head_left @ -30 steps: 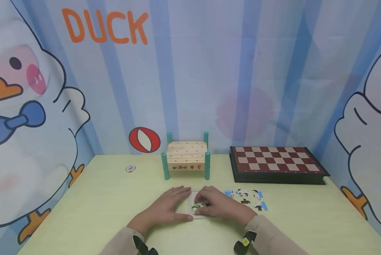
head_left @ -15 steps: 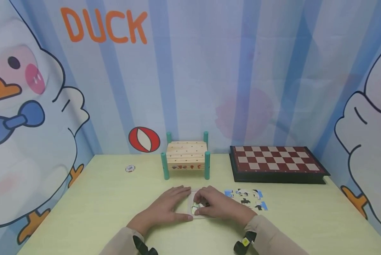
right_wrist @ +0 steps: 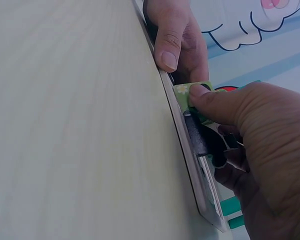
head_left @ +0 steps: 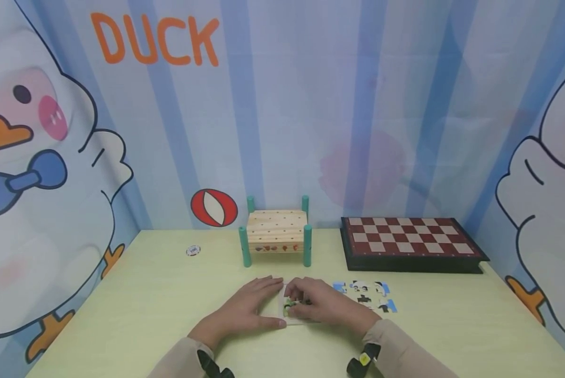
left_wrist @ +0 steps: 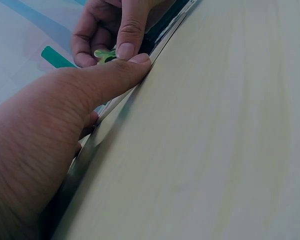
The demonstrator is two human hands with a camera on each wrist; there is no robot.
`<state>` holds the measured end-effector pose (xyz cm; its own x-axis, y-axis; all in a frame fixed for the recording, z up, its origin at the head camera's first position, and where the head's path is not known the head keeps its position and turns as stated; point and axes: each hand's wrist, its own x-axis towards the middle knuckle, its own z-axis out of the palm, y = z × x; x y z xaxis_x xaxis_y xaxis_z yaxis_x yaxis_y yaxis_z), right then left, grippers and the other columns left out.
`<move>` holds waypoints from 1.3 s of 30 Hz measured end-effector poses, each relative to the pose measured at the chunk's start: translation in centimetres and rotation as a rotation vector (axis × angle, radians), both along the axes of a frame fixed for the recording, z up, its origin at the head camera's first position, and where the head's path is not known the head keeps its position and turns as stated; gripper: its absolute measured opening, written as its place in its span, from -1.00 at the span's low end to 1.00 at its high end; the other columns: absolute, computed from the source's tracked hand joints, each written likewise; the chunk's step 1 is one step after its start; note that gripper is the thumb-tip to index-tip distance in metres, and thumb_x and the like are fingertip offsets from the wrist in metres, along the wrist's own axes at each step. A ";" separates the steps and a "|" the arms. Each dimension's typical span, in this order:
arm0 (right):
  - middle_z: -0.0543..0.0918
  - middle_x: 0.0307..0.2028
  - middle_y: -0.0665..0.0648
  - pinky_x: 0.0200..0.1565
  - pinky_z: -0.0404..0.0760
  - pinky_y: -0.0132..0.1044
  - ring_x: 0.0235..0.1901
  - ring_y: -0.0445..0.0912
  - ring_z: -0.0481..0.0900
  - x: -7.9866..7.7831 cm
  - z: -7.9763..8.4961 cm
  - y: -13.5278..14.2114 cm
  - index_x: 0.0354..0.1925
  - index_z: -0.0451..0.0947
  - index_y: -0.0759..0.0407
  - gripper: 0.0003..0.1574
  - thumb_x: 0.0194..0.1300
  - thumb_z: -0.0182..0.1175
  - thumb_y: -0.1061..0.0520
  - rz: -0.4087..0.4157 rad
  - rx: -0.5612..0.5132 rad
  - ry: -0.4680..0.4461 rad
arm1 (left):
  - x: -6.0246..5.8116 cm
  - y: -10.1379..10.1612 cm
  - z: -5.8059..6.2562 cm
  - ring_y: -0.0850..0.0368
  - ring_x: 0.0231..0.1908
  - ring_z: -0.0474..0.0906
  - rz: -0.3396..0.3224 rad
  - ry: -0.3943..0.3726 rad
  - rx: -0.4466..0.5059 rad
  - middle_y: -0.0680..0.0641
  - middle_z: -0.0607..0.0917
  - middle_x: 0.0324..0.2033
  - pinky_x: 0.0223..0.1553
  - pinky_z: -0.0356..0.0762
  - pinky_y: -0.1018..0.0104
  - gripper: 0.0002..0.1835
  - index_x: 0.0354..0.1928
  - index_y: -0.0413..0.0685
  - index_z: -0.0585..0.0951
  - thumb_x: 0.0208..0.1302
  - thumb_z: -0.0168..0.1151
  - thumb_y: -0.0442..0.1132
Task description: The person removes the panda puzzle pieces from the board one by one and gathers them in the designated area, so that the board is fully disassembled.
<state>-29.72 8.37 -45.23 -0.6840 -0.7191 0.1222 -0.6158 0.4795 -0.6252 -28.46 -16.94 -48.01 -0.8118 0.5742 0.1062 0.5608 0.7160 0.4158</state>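
Pinched between thumb and fingers of my right hand [head_left: 325, 300] is a green jigsaw piece [right_wrist: 182, 93] with a small flower print, tilted up over a pale, shallow puzzle tray [head_left: 301, 322]. A dark piece [right_wrist: 196, 134] lies in the tray beneath that hand. My left hand [head_left: 249, 306] rests at the tray's left side, thumb stretched to the near corner and fingers extended toward the far one. In the left wrist view the left thumb [left_wrist: 125, 72] presses along the near rim, close to the right thumb. My right fingers hide much of the tray's inside.
Several loose panda puzzle pieces [head_left: 364, 298] lie right of the tray. Behind it stands a small wooden rack [head_left: 276, 226] with green posts. A chessboard case [head_left: 407, 244] sits at the back right, and a round chip [head_left: 193, 250] at the back left.
The green jigsaw piece changes its tilt in my right fingers, showing a paler face half a second ago and green again now. My left hand stays in place.
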 end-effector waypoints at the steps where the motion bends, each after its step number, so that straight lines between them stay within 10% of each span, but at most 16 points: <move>1: 0.57 -0.24 -0.22 -0.16 0.59 -0.34 -0.23 -0.28 0.52 0.0 0.0 0.0 0.01 0.55 -0.14 -0.73 0.38 0.32 -0.04 0.006 -0.009 -0.002 | 0.0 0.0 0.0 0.07 0.53 0.00 -0.001 -0.001 0.001 0.22 0.23 0.50 0.53 -0.09 -0.07 -0.01 0.53 0.21 0.27 0.15 0.11 0.55; 39: 0.65 -0.25 -0.22 -0.24 0.54 -0.35 -0.28 -0.15 0.52 -0.1 -0.3 0.5 -0.12 0.70 -0.08 -0.89 0.41 0.29 0.06 0.008 -0.098 0.144 | 0.2 0.2 0.4 0.08 0.54 -0.01 0.006 -0.018 -0.027 0.21 0.21 0.51 0.53 -0.09 -0.06 0.00 0.54 0.20 0.25 0.15 0.10 0.55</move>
